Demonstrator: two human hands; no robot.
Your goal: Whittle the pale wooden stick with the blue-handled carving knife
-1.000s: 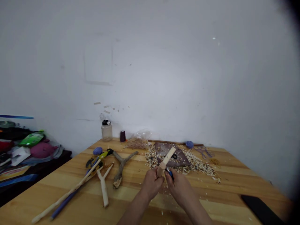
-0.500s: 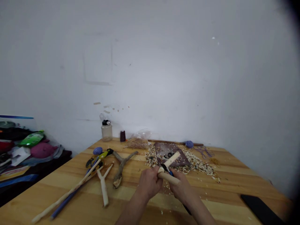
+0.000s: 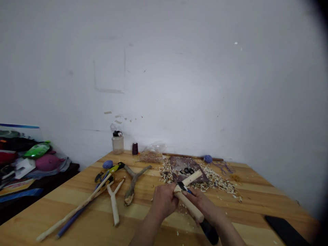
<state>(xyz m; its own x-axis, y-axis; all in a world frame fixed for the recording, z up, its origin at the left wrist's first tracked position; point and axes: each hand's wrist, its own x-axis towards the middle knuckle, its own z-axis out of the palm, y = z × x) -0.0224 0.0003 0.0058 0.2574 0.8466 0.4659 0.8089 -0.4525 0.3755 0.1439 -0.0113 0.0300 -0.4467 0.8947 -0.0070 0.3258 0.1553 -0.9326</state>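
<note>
My left hand (image 3: 164,201) grips a peeled, pale wooden forked stick (image 3: 188,201) near its junction. My right hand (image 3: 202,206) is closed around the stem's lower part and a small knife (image 3: 182,187) with a dark blade and blue body. That blade rests against the fork near my left thumb. One fork arm points up and right over the shavings. A black piece (image 3: 209,232) lies in line beyond the stem's end, below my right hand; I cannot tell what it is.
A wooden table (image 3: 77,201) holds wood shavings (image 3: 220,182), a dark mat (image 3: 176,164) with scissors (image 3: 187,170), a bottle (image 3: 118,143), a thread spool (image 3: 135,148), a barked fork (image 3: 132,186), a peeled fork (image 3: 114,205), long sticks (image 3: 77,205) and a black phone (image 3: 284,230). The wall stands behind.
The forked stick has turned in my hands, its stem swinging from upright through sideways to pointing down and right toward me. The knife now sits at the fork's junction. The view has shifted slightly.
</note>
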